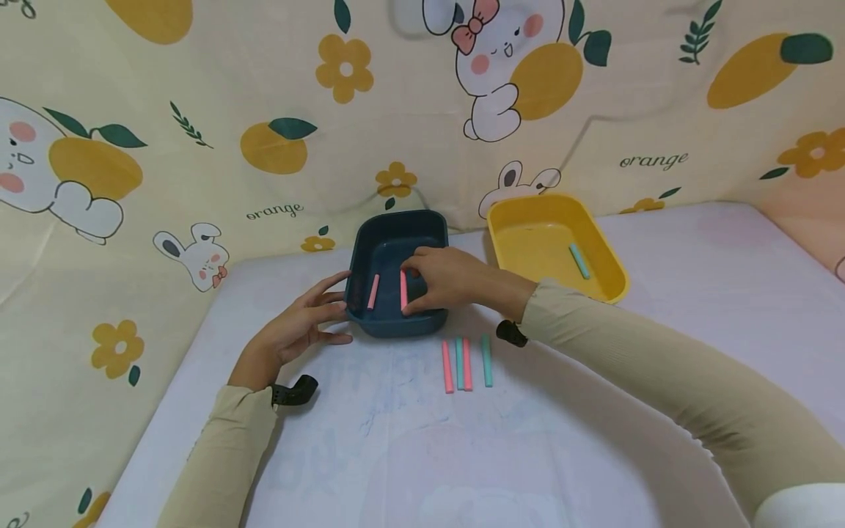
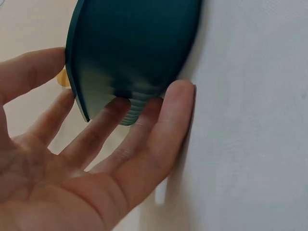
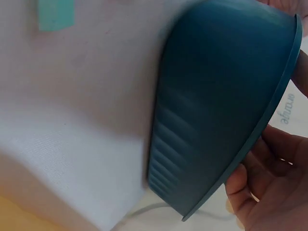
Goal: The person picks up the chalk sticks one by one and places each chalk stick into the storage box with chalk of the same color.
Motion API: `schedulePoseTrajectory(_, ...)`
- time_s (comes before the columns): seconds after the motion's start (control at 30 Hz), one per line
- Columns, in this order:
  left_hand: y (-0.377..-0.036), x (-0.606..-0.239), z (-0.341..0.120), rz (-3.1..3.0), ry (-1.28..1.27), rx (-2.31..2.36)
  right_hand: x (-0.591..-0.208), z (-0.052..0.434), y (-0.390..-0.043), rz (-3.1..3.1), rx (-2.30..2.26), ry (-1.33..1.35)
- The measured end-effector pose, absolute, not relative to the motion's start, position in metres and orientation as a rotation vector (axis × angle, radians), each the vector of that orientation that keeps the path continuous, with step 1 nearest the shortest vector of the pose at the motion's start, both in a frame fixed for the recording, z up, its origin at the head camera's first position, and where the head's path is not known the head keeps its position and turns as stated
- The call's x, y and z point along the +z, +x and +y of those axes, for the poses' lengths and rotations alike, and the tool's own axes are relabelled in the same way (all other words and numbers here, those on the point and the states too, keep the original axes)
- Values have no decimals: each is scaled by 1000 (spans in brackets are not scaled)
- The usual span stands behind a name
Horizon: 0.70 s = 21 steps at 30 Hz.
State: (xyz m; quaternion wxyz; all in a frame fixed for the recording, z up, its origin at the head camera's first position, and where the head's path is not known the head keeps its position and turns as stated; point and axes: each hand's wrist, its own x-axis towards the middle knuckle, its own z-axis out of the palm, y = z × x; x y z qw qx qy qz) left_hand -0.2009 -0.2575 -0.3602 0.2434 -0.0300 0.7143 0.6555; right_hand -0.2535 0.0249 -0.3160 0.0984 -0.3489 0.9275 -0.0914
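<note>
A pink chalk stick (image 1: 404,290) is pinched between the thumb and fingertips of my right hand (image 1: 449,277), inside the dark blue tray (image 1: 399,328). Another pink chalk (image 1: 372,292) lies on that tray's floor to the left. My left hand (image 1: 297,328) has its fingers spread and extended against the tray's left side; in the left wrist view, the fingertips meet the tray's rim and outer wall (image 2: 134,43). From the right wrist view, the tray's wall (image 3: 211,96) hides the pinched chalk, and part of my right hand (image 3: 274,178) shows beyond the rim.
Right of the blue tray stands a yellow tray (image 1: 614,290) with a teal chalk (image 1: 579,261) in it. On the white tabletop (image 1: 370,455) in front lie two pink chalks (image 1: 447,367) and two teal chalks (image 1: 487,361). A patterned cloth (image 1: 396,110) hangs behind.
</note>
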Motion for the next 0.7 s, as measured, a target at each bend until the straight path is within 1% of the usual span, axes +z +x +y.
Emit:
schedulePoseTrajectory(0.47,-200,-359,-257,1923,-34,1823,-324,10,-260,2712,-261,-966)
schedulePoseTrajectory(0.7,-200,-359,-258,1913,-28,1831,-330,2,-268,2708,-257,-979)
